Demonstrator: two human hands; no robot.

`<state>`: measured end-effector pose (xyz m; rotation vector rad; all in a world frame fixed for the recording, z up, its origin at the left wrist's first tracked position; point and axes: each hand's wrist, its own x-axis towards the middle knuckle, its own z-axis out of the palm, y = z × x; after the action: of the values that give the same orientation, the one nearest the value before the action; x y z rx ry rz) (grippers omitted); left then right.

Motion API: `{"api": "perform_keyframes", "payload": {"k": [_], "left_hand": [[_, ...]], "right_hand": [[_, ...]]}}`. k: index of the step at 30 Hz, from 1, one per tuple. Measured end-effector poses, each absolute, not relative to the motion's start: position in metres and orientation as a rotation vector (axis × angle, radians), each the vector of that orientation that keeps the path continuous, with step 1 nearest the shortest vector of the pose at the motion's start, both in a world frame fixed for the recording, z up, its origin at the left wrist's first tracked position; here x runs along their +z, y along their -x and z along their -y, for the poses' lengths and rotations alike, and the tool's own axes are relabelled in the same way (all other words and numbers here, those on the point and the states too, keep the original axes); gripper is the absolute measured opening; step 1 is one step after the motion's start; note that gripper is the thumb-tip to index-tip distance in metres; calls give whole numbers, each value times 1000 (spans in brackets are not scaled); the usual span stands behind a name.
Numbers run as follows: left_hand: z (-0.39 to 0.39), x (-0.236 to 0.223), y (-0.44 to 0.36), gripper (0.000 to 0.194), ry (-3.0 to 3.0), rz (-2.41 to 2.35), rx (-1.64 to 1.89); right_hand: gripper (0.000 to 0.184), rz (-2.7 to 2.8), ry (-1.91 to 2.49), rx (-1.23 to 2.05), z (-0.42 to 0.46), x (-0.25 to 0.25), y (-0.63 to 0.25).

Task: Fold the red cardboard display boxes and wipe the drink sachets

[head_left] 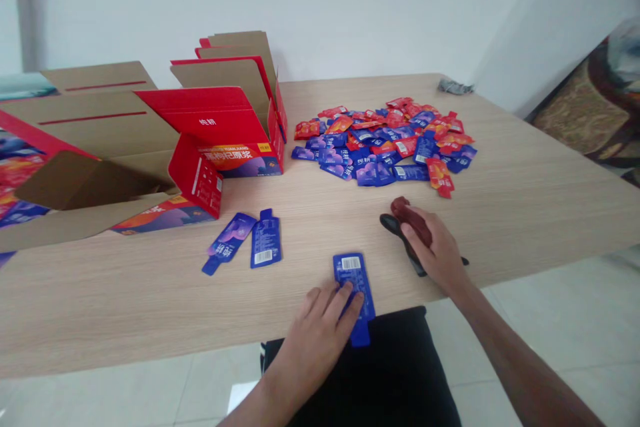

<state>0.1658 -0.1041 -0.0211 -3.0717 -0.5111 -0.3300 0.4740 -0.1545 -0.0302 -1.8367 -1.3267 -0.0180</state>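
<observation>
1. Fingers of the left hand [320, 323] lie lightly parted on a blue sachet [355, 273], pressing from above rather than pinching.
2. That sachet sits at the near edge of the worktop [150, 293], barcode end toward 12 o'clock, narrow neck poking past the edge toward 6.
3. From where I stand, I'd judge it light, thin, bendy through the middle and slick-skinned; a hard squeeze might burst it if it's full.
4. Best hold, I reckon: both long sides, or the overhanging neck.
5. Toward 2 o'clock from the left, the right hand [440, 243] is wrapped around a reddish-brown object [417, 223], probably stiffer; a black tool [410, 250] lies beneath.
6. Farther out: two loose sachets [267, 240] at 10, a red-and-blue heap [383, 140] at 1, open cartons [245, 159] around 11.
</observation>
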Motion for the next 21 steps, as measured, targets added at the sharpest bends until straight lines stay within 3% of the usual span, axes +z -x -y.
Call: {"api": "perform_keyframes", "payload": {"k": [5, 9, 12, 16, 21], "left_hand": [[89, 11, -163, 32, 3225, 459, -797], [61, 26, -177, 18, 3293, 949, -1107], [37, 20, -194, 15, 3393, 1342, -862], [17, 3, -212, 15, 3432, 1288, -567], [36, -4, -210, 40, 3140, 1337, -664]], "right_hand": [[43, 1302, 1829, -5, 155, -30, -474], [44, 1283, 1827, -26, 156, -30, -474], [45, 1277, 1837, -34, 156, -30, -475], [46, 1285, 1840, -26, 156, -31, -476], [46, 1286, 1852, -22, 155, -33, -476]]}}
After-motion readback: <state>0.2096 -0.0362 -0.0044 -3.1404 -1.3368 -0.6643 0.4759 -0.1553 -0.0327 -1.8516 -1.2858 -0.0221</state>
